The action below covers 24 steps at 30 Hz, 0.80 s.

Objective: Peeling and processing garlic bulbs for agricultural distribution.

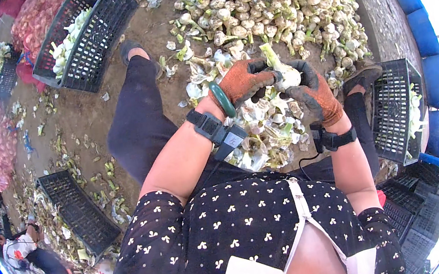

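Between my hands is a pale garlic bulb (286, 77) with a short green stem stub pointing up. My left hand (248, 82), in an orange glove with dark fingers, closes on the bulb's left side. My right hand (314, 91), gloved alike, grips its right side with the fingers curled around it. Just below lies a heap of peeled-off garlic skins (264, 136) between my legs. Ahead rises a large pile of unpeeled garlic bulbs (269, 6), dirty and with stem stubs.
At my right stands a black crate (393, 108) holding some pale garlic. Another black crate (88, 43) with garlic is at the far left, near red mesh sacks (38, 22). A dark crate (79, 211) lies at left, and a person (35, 255) sits behind it.
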{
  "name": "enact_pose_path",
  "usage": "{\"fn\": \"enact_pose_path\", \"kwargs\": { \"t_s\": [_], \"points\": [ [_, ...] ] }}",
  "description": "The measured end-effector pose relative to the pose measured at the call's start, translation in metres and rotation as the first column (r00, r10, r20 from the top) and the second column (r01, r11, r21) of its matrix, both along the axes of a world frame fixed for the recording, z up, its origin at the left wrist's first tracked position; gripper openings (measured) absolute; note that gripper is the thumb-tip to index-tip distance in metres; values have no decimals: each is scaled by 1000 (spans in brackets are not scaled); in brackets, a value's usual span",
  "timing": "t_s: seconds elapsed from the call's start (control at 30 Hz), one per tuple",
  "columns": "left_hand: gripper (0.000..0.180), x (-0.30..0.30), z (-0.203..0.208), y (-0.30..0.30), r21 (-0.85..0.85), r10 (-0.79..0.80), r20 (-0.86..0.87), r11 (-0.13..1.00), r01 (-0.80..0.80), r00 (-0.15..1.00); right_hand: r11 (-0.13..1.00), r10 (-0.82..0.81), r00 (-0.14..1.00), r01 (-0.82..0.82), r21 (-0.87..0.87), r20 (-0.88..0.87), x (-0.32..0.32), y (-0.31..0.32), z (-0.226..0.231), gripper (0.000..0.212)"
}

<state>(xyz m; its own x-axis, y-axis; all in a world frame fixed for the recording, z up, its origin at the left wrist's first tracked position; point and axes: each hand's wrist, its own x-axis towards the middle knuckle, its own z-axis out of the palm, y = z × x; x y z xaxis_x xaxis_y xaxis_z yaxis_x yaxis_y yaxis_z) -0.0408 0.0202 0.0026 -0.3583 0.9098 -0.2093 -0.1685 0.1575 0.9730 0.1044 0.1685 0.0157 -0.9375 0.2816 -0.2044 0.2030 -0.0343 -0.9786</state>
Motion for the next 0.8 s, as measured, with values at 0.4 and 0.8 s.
{"fn": "enact_pose_path", "kwargs": {
  "t_s": [0.4,0.8],
  "points": [
    [25,0,-10,4,-1,154,72,988,-155,985,991,-69,997,71,-111,25,-3,-5,13,42],
    [21,17,-7,11,181,391,-201,916,-358,898,667,38,998,-57,-743,-42,-11,5,-12,49]
  ]
}}
